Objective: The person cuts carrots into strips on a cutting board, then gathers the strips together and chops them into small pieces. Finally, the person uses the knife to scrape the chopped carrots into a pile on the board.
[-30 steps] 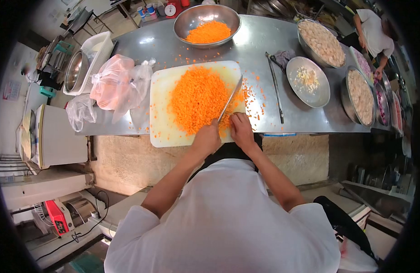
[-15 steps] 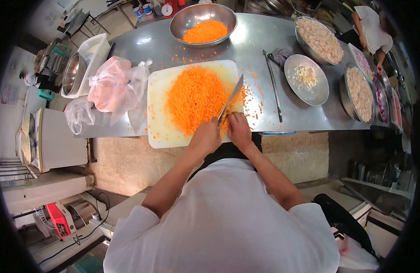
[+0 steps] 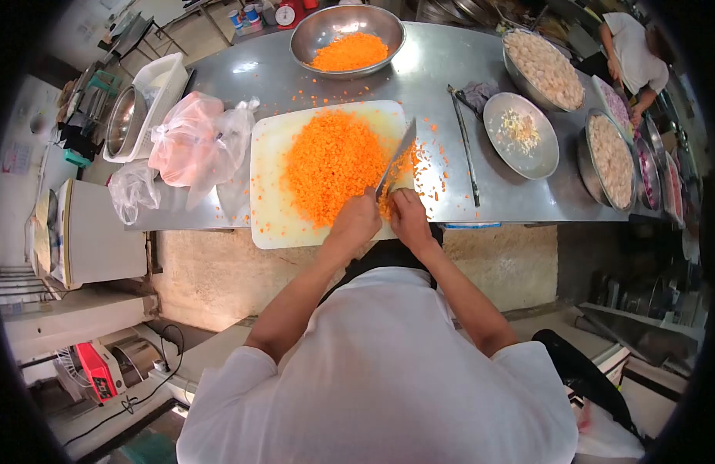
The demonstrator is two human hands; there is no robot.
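Note:
My left hand (image 3: 356,220) is wrapped round the handle of a kitchen knife (image 3: 397,155). Its blade points away from me over the right part of a white cutting board (image 3: 266,151). A large heap of finely chopped orange carrot (image 3: 333,166) covers the board's middle, left of the blade. Close on the blade's other side, my right hand (image 3: 410,218) has its fingers curled down at the board's near right edge. Whatever lies under those fingers is hidden. More carrot bits (image 3: 404,164) lie between the blade and the board's right edge, some scattered onto the steel table (image 3: 450,85).
Behind the board stands a steel bowl (image 3: 297,40) of chopped carrot. Plastic bags (image 3: 191,143) lie left. To the right are a dark rod (image 3: 465,147), a plate with minced bits (image 3: 539,158) and bowls of pale chunks (image 3: 543,69). Another person (image 3: 632,54) works at far right.
The knife and my left hand have shifted slightly to the right, toward my right hand. My right hand stays nearly in place.

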